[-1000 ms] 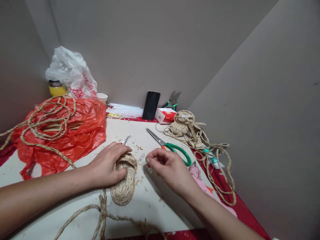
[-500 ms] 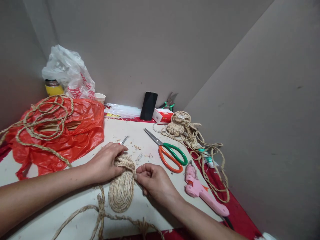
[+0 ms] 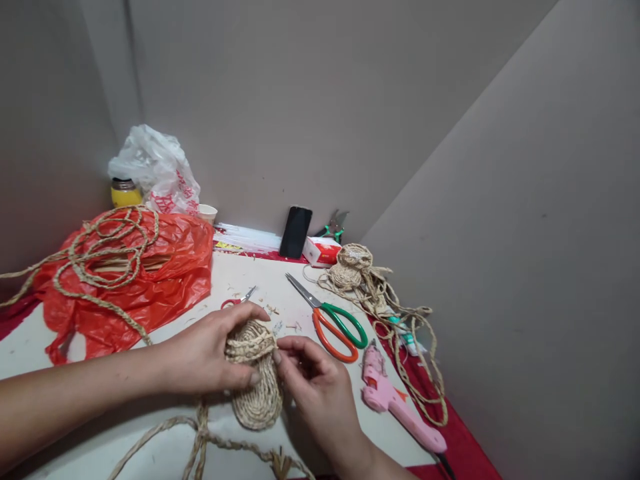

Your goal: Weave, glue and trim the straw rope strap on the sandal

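A small woven straw slipper [image 3: 256,393] lies on the white board [image 3: 150,440] in front of me. My left hand [image 3: 210,353] wraps over its left side and strap, thumb and fingers closed on it. My right hand [image 3: 313,383] pinches the right end of the slipper's strap with thumb and forefinger. A braided straw rope [image 3: 200,433] runs under the slipper toward the near edge.
Green-and-orange scissors [image 3: 333,320] and a pink glue gun [image 3: 395,400] lie to the right. Small scissors [image 3: 240,299] sit behind the slipper. A red plastic bag [image 3: 165,280] with coiled rope, a white bag, a phone [image 3: 295,231] and more straw pieces [image 3: 357,267] stand near the wall.
My right hand came back from near the scissors to the slipper and now pinches its strap. My left hand shifted its grip over the slipper. The camera tilted up slightly.
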{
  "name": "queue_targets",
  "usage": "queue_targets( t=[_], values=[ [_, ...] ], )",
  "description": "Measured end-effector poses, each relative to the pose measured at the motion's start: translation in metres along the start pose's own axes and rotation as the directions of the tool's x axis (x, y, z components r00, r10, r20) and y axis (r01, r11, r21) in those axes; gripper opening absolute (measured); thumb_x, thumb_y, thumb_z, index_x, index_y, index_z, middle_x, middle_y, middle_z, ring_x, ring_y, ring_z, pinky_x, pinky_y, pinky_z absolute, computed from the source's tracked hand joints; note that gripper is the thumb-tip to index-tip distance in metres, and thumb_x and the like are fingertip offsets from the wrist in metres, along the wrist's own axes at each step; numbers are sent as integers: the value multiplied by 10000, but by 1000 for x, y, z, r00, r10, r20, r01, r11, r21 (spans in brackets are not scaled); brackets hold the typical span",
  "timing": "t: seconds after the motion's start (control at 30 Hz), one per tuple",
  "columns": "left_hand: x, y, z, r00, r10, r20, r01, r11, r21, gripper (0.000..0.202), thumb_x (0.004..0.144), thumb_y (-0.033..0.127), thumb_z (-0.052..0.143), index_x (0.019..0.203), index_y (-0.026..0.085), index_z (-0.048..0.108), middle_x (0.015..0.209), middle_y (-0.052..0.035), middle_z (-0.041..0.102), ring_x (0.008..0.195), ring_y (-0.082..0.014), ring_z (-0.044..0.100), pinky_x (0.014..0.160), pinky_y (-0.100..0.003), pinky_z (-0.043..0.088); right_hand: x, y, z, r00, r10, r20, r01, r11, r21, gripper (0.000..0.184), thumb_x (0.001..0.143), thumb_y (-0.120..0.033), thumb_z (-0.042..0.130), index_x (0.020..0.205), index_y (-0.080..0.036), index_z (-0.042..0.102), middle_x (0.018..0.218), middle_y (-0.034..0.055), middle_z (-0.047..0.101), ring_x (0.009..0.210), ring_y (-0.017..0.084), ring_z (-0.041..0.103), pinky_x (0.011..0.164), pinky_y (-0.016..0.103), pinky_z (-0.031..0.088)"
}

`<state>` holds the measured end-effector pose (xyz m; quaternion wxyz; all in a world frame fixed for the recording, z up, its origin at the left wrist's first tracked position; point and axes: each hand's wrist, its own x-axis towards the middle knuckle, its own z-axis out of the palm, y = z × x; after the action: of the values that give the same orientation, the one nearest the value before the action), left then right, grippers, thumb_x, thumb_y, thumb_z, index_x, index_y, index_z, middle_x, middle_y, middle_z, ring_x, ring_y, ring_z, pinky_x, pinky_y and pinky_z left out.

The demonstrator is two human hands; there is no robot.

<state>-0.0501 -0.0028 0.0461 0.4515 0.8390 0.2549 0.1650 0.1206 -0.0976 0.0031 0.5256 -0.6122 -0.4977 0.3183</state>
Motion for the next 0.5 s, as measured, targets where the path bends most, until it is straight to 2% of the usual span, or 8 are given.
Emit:
queue_targets(
  t=[0.1,0.2,0.3,0.4,0.5],
  values=[
    [-6,9,-2,998,50,-25,-46,985,165,587,620,173,693,1180,226,524,1077,-19,609,964,-203,577,843,-293,460,-4,-4,-2,986,-168,4,167,976,-141,107,830,-248,602,853,-166,667,679,28,668,558,139,591,534,226,490],
    [-9,13,1,999,32,-44,-21,969,246,275,687,183,621,958,216,595,833,24,614,747,-153,561,647,-229,434,-7,-6,-1,954,-298,36,298,926,-233,93,838,-202,575,855,-174,662,678,21,662,560,136,595,530,221,489],
    [-11,10,8,994,48,-100,-18,959,282,95,724,166,555,812,201,562,717,34,567,655,-132,505,574,-215,376,-9,-4,1,947,-312,82,322,907,-271,106,829,-174,572,904,-178,648,678,10,645,548,131,585,515,215,485],
    [-12,5,14,990,85,-114,-47,953,299,109,704,140,540,795,199,536,701,40,551,632,-122,481,576,-218,357,-10,0,1,949,-291,122,314,902,-297,110,820,-156,573,910,-183,630,669,-2,612,535,125,557,506,215,473],
    [-12,2,18,985,99,-144,-47,943,330,88,700,142,532,764,199,513,668,42,531,602,-122,460,562,-226,338,-11,-1,1,939,-316,137,344,881,-324,72,833,-159,553,828,-188,619,626,-11,566,523,123,525,501,219,450]
  ],
)
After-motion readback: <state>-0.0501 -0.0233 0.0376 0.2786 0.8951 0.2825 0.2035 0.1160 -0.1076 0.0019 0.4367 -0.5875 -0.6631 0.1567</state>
